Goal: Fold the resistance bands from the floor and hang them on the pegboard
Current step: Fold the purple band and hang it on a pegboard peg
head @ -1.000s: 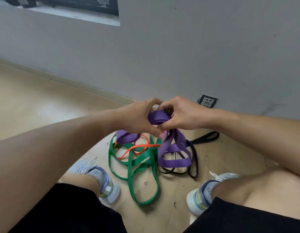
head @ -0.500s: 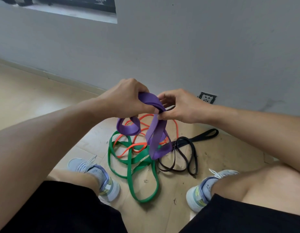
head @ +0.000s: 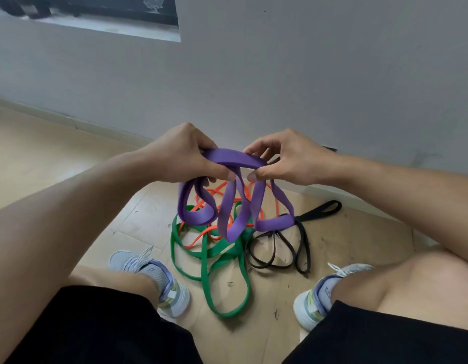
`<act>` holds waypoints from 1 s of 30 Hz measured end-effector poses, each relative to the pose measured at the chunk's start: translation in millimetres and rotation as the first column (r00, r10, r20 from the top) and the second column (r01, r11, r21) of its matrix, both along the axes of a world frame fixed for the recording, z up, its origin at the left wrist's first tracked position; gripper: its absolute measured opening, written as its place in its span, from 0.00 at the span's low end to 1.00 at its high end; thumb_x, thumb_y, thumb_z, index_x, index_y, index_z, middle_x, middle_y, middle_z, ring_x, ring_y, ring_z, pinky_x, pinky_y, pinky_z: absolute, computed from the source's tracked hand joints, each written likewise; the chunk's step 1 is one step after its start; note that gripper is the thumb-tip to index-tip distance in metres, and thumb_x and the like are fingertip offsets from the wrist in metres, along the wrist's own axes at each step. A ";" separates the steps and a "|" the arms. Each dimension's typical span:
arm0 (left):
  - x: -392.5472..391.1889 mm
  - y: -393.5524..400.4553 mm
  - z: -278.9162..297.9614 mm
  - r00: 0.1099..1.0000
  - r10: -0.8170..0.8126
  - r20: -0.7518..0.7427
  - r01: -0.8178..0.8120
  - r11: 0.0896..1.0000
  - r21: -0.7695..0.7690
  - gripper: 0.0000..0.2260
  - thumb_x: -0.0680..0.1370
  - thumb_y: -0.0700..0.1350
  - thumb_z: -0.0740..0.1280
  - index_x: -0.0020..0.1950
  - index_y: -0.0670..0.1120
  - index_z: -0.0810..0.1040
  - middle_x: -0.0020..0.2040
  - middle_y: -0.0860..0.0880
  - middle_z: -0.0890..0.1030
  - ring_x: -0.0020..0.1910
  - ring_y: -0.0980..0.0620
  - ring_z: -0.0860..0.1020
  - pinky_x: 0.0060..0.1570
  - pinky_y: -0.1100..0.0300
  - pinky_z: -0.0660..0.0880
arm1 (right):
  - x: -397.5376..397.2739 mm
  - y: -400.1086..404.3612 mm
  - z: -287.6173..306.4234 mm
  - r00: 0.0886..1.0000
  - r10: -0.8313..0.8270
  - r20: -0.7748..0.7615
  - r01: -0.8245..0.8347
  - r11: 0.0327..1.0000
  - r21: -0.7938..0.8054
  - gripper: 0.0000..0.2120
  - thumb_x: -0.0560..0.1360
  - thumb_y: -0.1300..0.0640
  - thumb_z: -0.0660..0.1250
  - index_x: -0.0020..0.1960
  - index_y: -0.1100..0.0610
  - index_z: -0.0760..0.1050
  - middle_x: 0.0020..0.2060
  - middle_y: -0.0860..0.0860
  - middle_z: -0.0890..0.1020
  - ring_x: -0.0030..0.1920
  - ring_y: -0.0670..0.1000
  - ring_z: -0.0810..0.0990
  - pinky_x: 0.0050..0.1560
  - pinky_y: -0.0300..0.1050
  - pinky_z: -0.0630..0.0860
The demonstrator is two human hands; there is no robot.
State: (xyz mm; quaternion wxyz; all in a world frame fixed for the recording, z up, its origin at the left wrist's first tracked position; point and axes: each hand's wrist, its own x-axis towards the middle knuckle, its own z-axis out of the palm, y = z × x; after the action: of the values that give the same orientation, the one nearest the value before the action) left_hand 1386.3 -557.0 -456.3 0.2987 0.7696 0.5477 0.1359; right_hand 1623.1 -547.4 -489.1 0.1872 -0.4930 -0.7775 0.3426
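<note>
Only the head view is on hand, so I read everything from it; the task looks barely begun, by my judgement; no pegboard shows, and nothing is hung. My left hand [head: 185, 156] and right hand [head: 288, 161] hold the purple band [head: 234, 160] up above the floor [head: 359, 240], each with fingers and thumb curled round it, pinching gathered layers near the top; several loops hang below, uneven in length, so the fold seems half made. Left to do, as I judge it: tidy this fold, hang it, then the other three. The green band [head: 209, 279], orange band [head: 201, 239] and black band [head: 303, 248] lie tangled on the floor between the shoes [head: 159, 277], overlapping one another near the grey wall [head: 280, 74]. The purple one is a wide, flat, matte strap, limp and rubbery in look; green is flat and narrower; orange and black are thin; the floor is pale, scuffed and speckled with debris.
</note>
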 end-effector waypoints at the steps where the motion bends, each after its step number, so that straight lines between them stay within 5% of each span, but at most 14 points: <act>1: 1.3 -1.2 -0.4 1.000 -0.006 0.025 0.006 1.000 -0.004 0.11 0.68 0.54 0.81 0.41 0.48 0.87 0.33 0.51 0.86 0.30 0.57 0.82 0.34 0.64 0.75 | 1.1 0.1 -1.1 1.000 0.008 -0.006 -0.008 1.000 -0.012 0.19 0.71 0.52 0.80 0.61 0.48 0.83 0.47 0.46 0.87 0.49 0.47 0.85 0.56 0.52 0.84; 6: 7.9 -4.3 0.4 0.985 -0.010 0.174 0.007 1.000 0.021 0.10 0.68 0.53 0.81 0.42 0.48 0.88 0.35 0.50 0.86 0.30 0.55 0.79 0.31 0.68 0.71 | 0.8 -0.7 -11.2 0.994 0.032 -0.103 -0.042 0.995 -0.093 0.14 0.72 0.57 0.80 0.55 0.47 0.84 0.47 0.50 0.87 0.49 0.51 0.87 0.57 0.53 0.83; 12: 5.9 -4.6 1.4 0.963 0.032 0.266 -0.034 0.999 0.003 0.10 0.68 0.51 0.81 0.40 0.47 0.86 0.32 0.48 0.85 0.27 0.56 0.77 0.29 0.68 0.70 | -0.3 -0.8 -20.5 0.988 0.043 -0.150 -0.069 0.982 -0.176 0.13 0.75 0.63 0.77 0.58 0.55 0.83 0.52 0.53 0.87 0.50 0.49 0.87 0.54 0.40 0.82; 17: 5.4 -3.8 2.2 0.988 0.048 0.145 -0.058 0.996 0.064 0.12 0.68 0.55 0.80 0.42 0.48 0.84 0.28 0.52 0.80 0.25 0.58 0.76 0.25 0.68 0.71 | 0.3 1.8 -20.3 0.994 0.063 -0.093 -0.078 0.984 -0.160 0.17 0.72 0.64 0.71 0.57 0.48 0.84 0.50 0.54 0.88 0.52 0.57 0.86 0.56 0.50 0.82; 24: 3.6 -1.6 3.9 0.999 -0.020 0.037 0.014 0.986 0.163 0.13 0.69 0.59 0.79 0.42 0.50 0.84 0.30 0.49 0.79 0.25 0.57 0.70 0.25 0.69 0.65 | 3.7 -1.2 -12.7 0.997 0.073 0.027 -0.069 0.991 -0.116 0.18 0.74 0.64 0.71 0.51 0.41 0.83 0.43 0.45 0.83 0.39 0.41 0.80 0.45 0.40 0.78; 30: 1.7 -1.5 4.7 0.999 -0.020 0.038 0.013 0.983 0.183 0.12 0.70 0.56 0.79 0.45 0.51 0.84 0.32 0.51 0.81 0.27 0.59 0.74 0.27 0.71 0.68 | 5.6 1.7 -7.7 0.991 0.085 0.106 -0.082 0.996 -0.032 0.22 0.71 0.63 0.75 0.42 0.33 0.77 0.42 0.44 0.76 0.36 0.36 0.76 0.36 0.28 0.69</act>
State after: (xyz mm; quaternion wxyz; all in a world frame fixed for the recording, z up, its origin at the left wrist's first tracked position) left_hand 1388.0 -558.5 -451.6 0.2387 0.7955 0.5204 0.1983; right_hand 1628.8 -545.7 -496.7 0.1239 -0.4802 -0.8017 0.3337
